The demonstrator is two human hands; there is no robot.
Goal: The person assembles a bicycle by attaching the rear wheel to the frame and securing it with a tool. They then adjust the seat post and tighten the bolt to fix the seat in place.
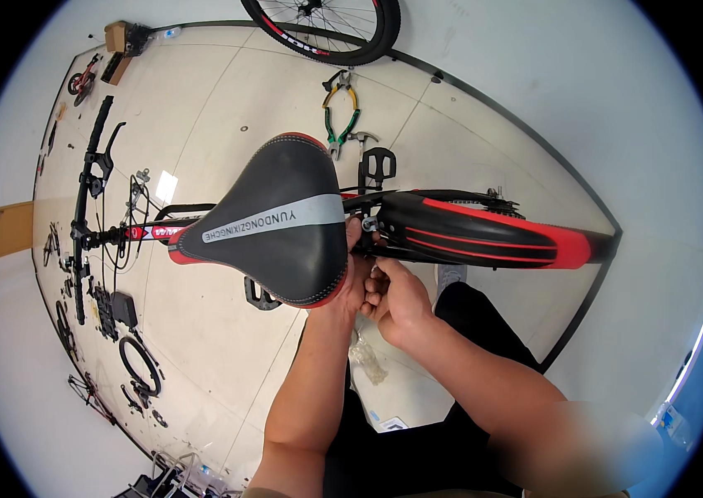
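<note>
While two hands (403,299) work beside one saddle (273,178), two pedals (380,165) show.

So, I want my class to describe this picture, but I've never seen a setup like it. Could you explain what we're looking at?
There is no machine doing the work here: these are a person's own bare hands. The single picture comes from a wide fisheye camera worn on the head, looking down, so straight edges bend near the rim.

Below the camera is a bicycle, with its black saddle in the middle, handlebar to the left and black-and-red rear mudguard to the right.

The left hand and right hand meet just behind the saddle; whatever their fingers may hold is too hidden to tell.

On the pale tiled floor beyond lie yellow-and-green-handled pliers and a hammer.
</note>
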